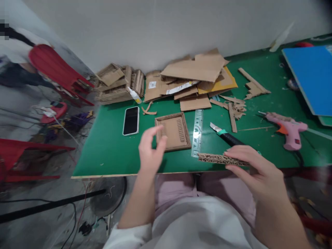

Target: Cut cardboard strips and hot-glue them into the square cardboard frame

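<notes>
My right hand [255, 166] pinches a thick piece of layered corrugated cardboard [214, 158], its fluted edge facing me, just above the table's front edge. My left hand [152, 147] has thumb and forefinger apart, holding nothing, over the left side of a shallow cardboard tray [172, 133]. Raised rims run round this tray, and two ribbed strips lie inside it; my fingers partly cover the left one. Between the tray and a utility knife [228, 135] with its blade out lies a clear ruler [197, 133].
A pink glue gun [287, 128] rests at right, near a blue board [311, 77]. Cardboard sheets [193, 67], scraps [236, 109] and stacked cardboard frames [116, 83] line the back. A phone [131, 120] and white glue bottle [135, 95] are at left. A person sits beyond a red chair [54, 67].
</notes>
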Demonstrator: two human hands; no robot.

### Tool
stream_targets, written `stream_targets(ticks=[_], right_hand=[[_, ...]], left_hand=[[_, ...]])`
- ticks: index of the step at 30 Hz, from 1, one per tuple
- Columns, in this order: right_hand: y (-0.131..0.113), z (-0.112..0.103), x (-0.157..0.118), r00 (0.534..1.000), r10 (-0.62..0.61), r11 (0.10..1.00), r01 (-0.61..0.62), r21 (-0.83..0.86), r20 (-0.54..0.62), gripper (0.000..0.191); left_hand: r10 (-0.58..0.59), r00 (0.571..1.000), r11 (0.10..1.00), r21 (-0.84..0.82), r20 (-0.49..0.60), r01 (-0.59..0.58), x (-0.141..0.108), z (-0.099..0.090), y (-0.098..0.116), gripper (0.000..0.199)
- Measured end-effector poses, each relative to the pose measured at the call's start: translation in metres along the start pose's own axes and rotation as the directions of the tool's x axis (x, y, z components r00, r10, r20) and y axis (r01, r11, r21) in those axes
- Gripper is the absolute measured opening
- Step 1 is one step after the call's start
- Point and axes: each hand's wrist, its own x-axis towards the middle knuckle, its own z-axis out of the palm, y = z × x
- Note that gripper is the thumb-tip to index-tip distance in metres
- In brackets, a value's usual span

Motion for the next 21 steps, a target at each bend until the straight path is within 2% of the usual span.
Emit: stream_targets(ticks=[2, 4, 6, 7, 8, 11, 15, 21], right_hand=[[0.005, -0.001, -0.003, 1.000, 0.013, 1.000, -0.014, -0.010, -0.020, 0.029], [0.009, 0.000, -0.005, 0.999, 0.021, 1.000, -0.021, -0.013, -0.033, 0.027], [0.011, 0.000, -0.007, 0.999, 0.022, 1.000, -0.023, -0.015, -0.033, 0.024], [0.011, 0.001, -0.007, 0.999, 0.030, 0.999, -0.031, -0.021, -0.022, 0.024], [0.011, 0.002, -0.008, 0.999, 0.042, 0.999, -0.042, -0.025, -0.010, 0.024], [0.008, 0.004, -0.008, 0.996, 0.088, 0.996, -0.088, -0.004, -0.033, 0.022], [0.006, 0.008, -0.007, 0.988, 0.136, 0.990, -0.133, 0.051, -0.070, 0.018], [0.014, 0.006, -0.006, 0.999, 0.039, 0.999, -0.039, -0.020, 0.005, 0.029]], left_hand=[[-0.132, 0.987, 0.927, 0.343, -0.087, 0.154, 0.032, -0.019, -0.039, 0.041], [-0.308, 0.942, 0.747, 0.580, -0.134, 0.326, 0.063, -0.034, -0.074, 0.054], [-0.481, 0.867, 0.589, 0.685, -0.131, 0.430, 0.083, -0.042, -0.097, 0.061], [-0.511, 0.851, 0.545, 0.720, -0.121, 0.429, 0.088, -0.044, -0.103, 0.061], [-0.503, 0.857, 0.521, 0.750, -0.115, 0.407, 0.090, -0.044, -0.107, 0.060], [-0.436, 0.896, 0.494, 0.810, -0.084, 0.317, 0.084, -0.039, -0.108, 0.051], [-0.420, 0.903, 0.487, 0.817, -0.090, 0.308, 0.072, -0.037, -0.107, 0.048], [-0.427, 0.901, 0.534, 0.781, -0.081, 0.324, 0.070, -0.041, -0.111, 0.040]])
